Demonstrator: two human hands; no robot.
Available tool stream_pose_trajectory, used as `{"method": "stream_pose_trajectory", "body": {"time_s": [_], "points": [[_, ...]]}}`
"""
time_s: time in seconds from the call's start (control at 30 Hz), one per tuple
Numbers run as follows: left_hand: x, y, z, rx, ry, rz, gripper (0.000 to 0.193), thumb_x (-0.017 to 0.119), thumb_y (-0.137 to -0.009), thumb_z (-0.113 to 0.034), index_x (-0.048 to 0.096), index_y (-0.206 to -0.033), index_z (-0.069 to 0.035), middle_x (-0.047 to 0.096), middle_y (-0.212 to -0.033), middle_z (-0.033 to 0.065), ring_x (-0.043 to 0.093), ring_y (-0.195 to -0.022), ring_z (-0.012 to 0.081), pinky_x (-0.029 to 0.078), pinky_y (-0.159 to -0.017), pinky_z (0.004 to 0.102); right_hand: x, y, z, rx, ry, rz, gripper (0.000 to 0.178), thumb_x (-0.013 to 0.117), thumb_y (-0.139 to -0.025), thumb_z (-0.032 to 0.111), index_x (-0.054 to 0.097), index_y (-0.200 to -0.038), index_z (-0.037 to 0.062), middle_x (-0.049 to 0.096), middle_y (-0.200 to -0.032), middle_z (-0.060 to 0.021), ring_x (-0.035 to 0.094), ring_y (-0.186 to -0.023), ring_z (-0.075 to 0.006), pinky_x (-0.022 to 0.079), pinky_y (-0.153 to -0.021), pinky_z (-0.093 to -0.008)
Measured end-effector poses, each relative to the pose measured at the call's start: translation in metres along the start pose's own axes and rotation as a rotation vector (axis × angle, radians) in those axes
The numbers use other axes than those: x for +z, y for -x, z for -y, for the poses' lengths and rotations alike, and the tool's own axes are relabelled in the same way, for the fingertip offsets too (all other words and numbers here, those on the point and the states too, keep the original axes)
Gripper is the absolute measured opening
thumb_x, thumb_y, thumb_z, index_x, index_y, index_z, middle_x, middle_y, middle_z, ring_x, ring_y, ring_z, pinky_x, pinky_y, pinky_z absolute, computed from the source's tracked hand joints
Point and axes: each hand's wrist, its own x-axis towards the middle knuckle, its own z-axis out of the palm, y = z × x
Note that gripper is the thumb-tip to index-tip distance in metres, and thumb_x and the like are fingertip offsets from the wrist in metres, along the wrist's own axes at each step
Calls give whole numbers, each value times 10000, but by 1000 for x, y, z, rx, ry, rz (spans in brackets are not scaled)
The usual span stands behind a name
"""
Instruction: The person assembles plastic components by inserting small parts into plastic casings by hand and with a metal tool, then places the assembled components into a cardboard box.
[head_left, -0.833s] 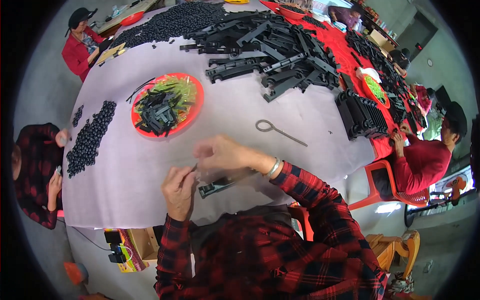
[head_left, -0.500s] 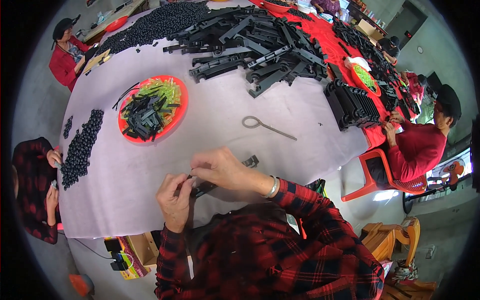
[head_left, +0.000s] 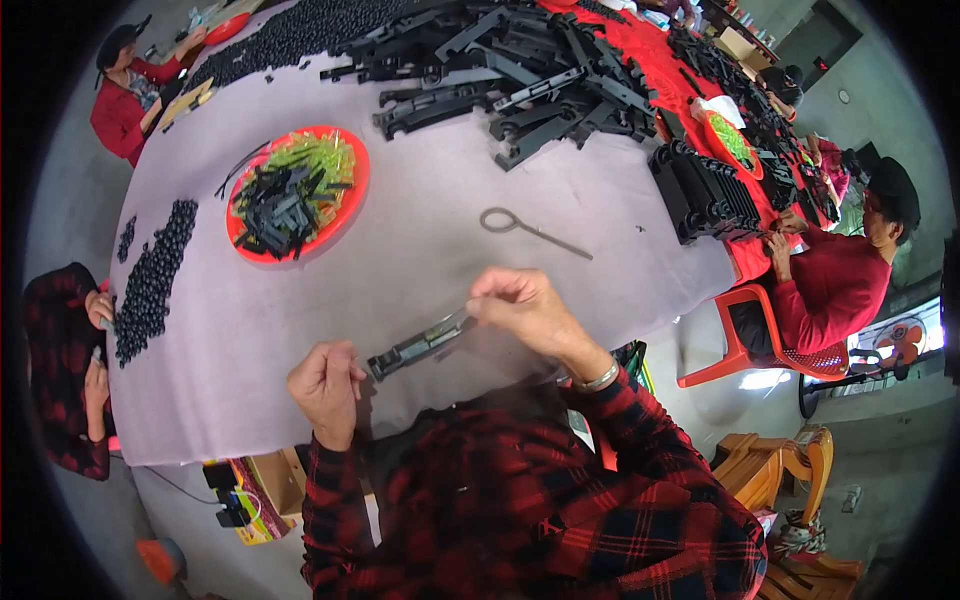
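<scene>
A long, narrow black plastic part [head_left: 420, 343] lies slantwise on the table in front of me, with a lighter strip showing along its channel. My right hand [head_left: 530, 312] pinches at its far right end, hiding that tip. Beside its near left end is my left hand [head_left: 328, 392], fingers curled and thumb pressed in; whatever they may hold is hidden. Beyond them, a ring-ended metal rod [head_left: 540, 236] rests on the cloth. A red plate [head_left: 361, 185] to the left holds yellow-green clear pieces [head_left: 318, 158] and short black strips [head_left: 283, 212].
Behind lies a large heap of black plastic parts [head_left: 520, 85], beside many small black round pieces [head_left: 300, 45]. More round pieces [head_left: 155, 280] lie at the left edge. Stacked black parts [head_left: 703, 195] stand at the right. Several people sit around the table, one on a red chair [head_left: 735, 340].
My hands have moved apart from a shared pinch: the right went right along the black part, the left slightly left. The part's near end is now uncovered. The view has shifted a little.
</scene>
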Motion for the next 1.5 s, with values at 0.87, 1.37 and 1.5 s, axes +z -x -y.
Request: {"method": "stream_pose_trajectory", "body": {"time_s": [0.87,1.37,1.5], "points": [[38,-20,35,532,-584,390,443,831,-721,-125,684,-1132,-48,633,-904,81,615,-783,274,489,-701,375,22,-4,-7,259,400,-194,147,740,-901,157,748,-872,13,581,-616,34,467,-505,-21,341,-436,-204],[45,-16,42,498,-485,325,667,860,-681,-99,619,-1303,-90,703,-951,89,686,-875,268,513,-803,398,30,-6,-17,164,524,-281,158,749,-879,138,748,-840,-15,607,-612,20,510,-564,-39,393,-497,-229],[45,-14,42,487,-434,300,701,862,-687,-94,607,-1340,-98,708,-950,94,685,-873,277,525,-827,408,30,-8,-18,146,626,-307,159,751,-852,148,745,-820,-7,597,-594,14,502,-566,-48,406,-514,-250]]}}
